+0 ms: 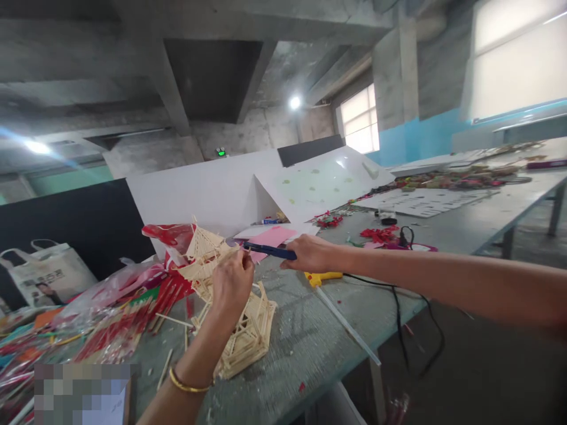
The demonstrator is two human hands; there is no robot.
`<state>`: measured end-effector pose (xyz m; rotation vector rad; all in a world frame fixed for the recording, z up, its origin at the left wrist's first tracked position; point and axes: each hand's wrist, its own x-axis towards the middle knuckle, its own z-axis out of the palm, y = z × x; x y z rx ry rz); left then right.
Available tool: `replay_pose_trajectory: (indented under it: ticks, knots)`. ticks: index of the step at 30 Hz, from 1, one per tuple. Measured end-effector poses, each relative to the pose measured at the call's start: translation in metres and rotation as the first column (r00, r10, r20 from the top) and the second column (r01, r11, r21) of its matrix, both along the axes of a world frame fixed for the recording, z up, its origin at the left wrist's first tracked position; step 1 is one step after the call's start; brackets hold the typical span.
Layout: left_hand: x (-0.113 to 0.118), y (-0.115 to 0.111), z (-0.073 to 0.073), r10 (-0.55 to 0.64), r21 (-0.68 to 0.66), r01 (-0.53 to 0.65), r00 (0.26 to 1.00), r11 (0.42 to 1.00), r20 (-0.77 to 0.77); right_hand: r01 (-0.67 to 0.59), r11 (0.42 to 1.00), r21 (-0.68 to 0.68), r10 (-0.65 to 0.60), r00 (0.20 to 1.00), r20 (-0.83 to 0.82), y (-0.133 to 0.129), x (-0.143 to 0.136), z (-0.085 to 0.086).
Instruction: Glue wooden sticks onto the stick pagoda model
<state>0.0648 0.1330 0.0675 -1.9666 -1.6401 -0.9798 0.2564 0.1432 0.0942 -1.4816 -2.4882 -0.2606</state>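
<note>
My right hand (309, 252) is closed around a slim dark blue hand tool (271, 251), which points left; its exact kind is not clear. The tool's tip meets the fingers of my left hand (233, 280), which are pinched together. Whatever small piece they hold is too blurred to make out. Behind and below my left hand stands a tiered model of thin wooden sticks (252, 330) with a pointed roof (204, 243), partly hidden by the hand and forearm. A yellow hot glue gun (325, 277) lies below my right hand, a clear glue stick (348, 324) extending from it.
Plastic-wrapped red sticks (128, 321) and other packets crowd the table's left side near a white tote bag (48, 274). Pink paper (277, 237) and red decorations (380, 236) lie farther back. A black cable (396, 313) hangs over the right edge.
</note>
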Motion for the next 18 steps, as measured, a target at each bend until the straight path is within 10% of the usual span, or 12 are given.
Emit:
replay_pose_trajectory:
  ticks: [10, 18]
  knots:
    - [-0.005, 0.017, 0.033, 0.032, 0.009, -0.032, 0.997, 0.999, -0.071, 0.073, 0.997, 0.029, -0.064, 0.969, -0.241, 0.029, -0.018, 0.001]
    - [-0.025, 0.046, 0.040, -0.081, -0.201, 0.083, 0.997, 0.976, 0.018, 0.147, 0.939, -0.310, -0.269, 0.876, -0.401, 0.084, -0.031, -0.007]
